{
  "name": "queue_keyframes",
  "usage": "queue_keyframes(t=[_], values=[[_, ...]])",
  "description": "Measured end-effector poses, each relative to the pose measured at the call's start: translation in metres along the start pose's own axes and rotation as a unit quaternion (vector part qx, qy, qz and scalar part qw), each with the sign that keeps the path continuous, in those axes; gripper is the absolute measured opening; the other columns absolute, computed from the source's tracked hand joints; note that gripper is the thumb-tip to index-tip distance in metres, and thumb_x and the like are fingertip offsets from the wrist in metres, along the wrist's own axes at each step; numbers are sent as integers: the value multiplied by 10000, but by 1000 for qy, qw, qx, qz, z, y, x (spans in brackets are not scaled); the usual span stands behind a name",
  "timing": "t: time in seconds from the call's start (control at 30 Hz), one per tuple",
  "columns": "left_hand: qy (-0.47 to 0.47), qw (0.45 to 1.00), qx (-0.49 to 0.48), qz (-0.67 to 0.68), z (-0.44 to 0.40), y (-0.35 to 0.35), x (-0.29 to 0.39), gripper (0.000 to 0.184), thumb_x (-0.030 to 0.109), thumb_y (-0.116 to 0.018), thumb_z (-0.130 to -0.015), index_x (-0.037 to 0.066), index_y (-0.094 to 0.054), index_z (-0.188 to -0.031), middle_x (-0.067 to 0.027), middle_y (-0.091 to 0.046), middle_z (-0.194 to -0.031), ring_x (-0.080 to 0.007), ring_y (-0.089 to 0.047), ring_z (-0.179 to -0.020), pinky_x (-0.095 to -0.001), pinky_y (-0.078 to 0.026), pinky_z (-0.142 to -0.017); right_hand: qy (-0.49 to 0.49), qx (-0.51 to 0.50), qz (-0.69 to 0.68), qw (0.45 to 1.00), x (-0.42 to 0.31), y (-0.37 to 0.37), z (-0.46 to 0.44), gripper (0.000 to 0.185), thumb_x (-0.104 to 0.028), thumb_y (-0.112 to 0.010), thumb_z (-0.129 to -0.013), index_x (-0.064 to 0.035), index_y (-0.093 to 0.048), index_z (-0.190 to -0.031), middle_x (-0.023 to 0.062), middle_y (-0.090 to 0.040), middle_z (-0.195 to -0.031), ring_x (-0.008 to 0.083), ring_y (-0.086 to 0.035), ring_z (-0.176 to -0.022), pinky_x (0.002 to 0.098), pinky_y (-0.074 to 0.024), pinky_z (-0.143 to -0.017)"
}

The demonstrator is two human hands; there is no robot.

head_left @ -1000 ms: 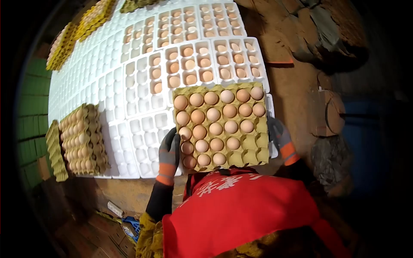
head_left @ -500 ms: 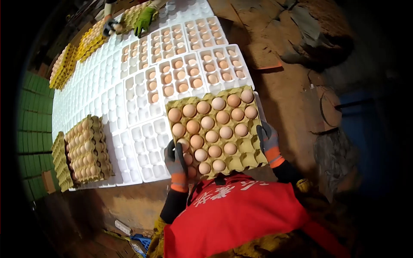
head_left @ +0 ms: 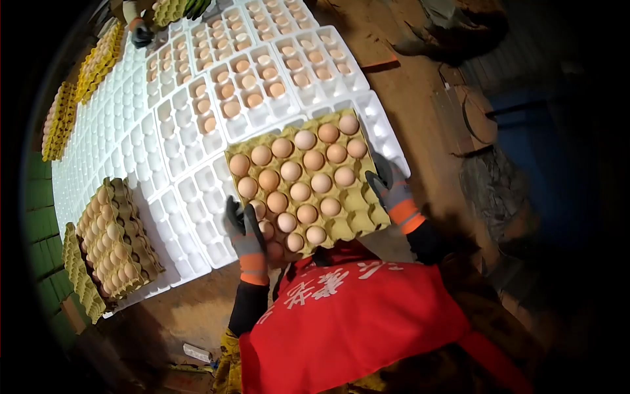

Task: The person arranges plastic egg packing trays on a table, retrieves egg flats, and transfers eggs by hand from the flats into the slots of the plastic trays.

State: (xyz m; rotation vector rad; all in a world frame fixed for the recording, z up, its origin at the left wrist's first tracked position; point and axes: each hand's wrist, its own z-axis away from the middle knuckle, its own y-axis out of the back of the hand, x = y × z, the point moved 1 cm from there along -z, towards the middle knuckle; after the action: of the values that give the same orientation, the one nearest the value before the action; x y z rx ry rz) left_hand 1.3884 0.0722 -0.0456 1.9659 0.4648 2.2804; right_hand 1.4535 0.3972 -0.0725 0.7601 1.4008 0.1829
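A yellowish pulp egg tray (head_left: 354, 209) lies across my two hands, most of its cups filled with pale brown and pinkish eggs (head_left: 291, 171). Several cups at its lower right are bare. In its grey and orange glove, my left hand (head_left: 245, 231) grips the left edge, fingers along the side by the eggs. My right hand (head_left: 392, 190), gloved alike, holds the opposite edge; some of its fingers are hidden under the tray. Beneath and beyond the tray are white foam trays (head_left: 384, 128) with moulded cups, which the egg tray partly covers.
Foam trays farther back hold eggs (head_left: 248, 82). To the left stands a stack of filled pulp trays (head_left: 108, 240); yellow trays of eggs (head_left: 100, 62) line the far side. A co-worker's dark-gloved hand (head_left: 140, 33) and green-gloved hand (head_left: 197, 8) are at the top.
The view has shifted, so the table appears farther left. The egg tray, still in both hands, has moved left relative to the foam trays, uncovering more of the one at right.
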Motion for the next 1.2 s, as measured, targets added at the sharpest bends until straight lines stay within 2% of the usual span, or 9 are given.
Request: queue_keyframes(t=[0.1, 0.33, 0.47, 0.57, 0.7, 0.83, 0.9, 1.0, 1.2], values=[[-249, 948, -20, -195, 15, 8, 40, 502, 83, -705, -871, 29, -552, -1346, -170, -559, -1252, -308, -545, -1164, -402, -456, -988, 31, -61, 79, 995, -49, 29, 0, 505, -194, -712, -877, -133, -568, -1358, 122, -581, -1248, 337, -552, -1117, 431, -472, -962], [-410, 800, -296, -322, 33, -36, 57, 580, 298, -732, -788, 118, -594, -1321, -144, -580, -1251, -339, -551, -1137, -450, -426, -961, 278, -179, 348, 877, -68, 0, -29, 511, -158, -723, -805, -196, -602, -1300, 92, -594, -1265, 342, -566, -1122, 446, -483, -962], [-386, 717, -379, -440, 24, -91, 36, 461, 226, -687, -813, 92, -602, -1246, -132, -589, -1188, -301, -562, -1107, -419, -426, -962, 80, -158, -102, 979, -62, 10, -32, 404, -159, -706, -829, -104, -623, -1221, 86, -615, -1158, 248, -628, -1019, 373, -527, -890], [-319, 819, -385, -281, 20, -83, 49, 356, 166, -608, -847, 76, -600, -1192, -113, -593, -1128, -261, -572, -1043, -360, -441, -928, -210, -146, -545, 798, -54, 40, -43, 420, -147, -734, -812, -20, -608, -1192, 39, -615, -1116, 191, -615, -1020, 336, -523, -881], [72, 913, -349, 199, 1, -59, 53, 206, 93, -580, -834, 45, -605, -1033, -66, -576, -1012, -178, -548, -951, -308, -454, -866, 111, -116, 16, 987, -41, 32, -73, 518, -249, -747, -802, -103, -565, -1265, 110, -613, -1134, 292, -622, -1006, 411, -524, -877], [-253, 907, -262, -211, 2, -92, 81, 164, 110, -646, -842, 75, -622, -1000, -126, -578, -1037, -303, -599, -881, -395, -501, -743, 153, -150, 339, 916, -51, 15, -84, 602, -260, -809, -733, -153, -584, -1282, 134, -573, -1175, 360, -610, -1035, 461, -515, -871], [-326, 778, -262, -468, 1, -119, 51, 251, 93, -701, -804, 79, -628, -1043, -138, -583, -1044, -330, -606, -860, -417, -512, -687, 54, -197, 44, 978, -39, 35, -89, 603, -199, -780, -770, -128, -559, -1327, 86, -600, -1169, 278, -626, -1010, 408, -540, -811], [-305, 815, -304, -387, -13, -109, 53, 373, 89, -726, -763, 94, -635, -1125, -147, -586, -1074, -335, -616, -877, -418, -524, -701, -155, -211, -414, 872, -37, 54, -87, 527, -117, -743, -797, -77, -579, -1296, 11, -611, -1159, 168, -623, -1007, 298, -547, -794], [-293, 871, -172, -354, -35, -86, 78, 524, 94, -712, -752, 163, -626, -1265, -193, -559, -1281, -353, -640, -1010, -423, -545, -796, 138, -218, 209, 943, -86, 23, -85, 512, -291, -775, -797, -161, -620, -1267, 140, -530, -1350, 313, -621, -1078, 409, -513, -916]])
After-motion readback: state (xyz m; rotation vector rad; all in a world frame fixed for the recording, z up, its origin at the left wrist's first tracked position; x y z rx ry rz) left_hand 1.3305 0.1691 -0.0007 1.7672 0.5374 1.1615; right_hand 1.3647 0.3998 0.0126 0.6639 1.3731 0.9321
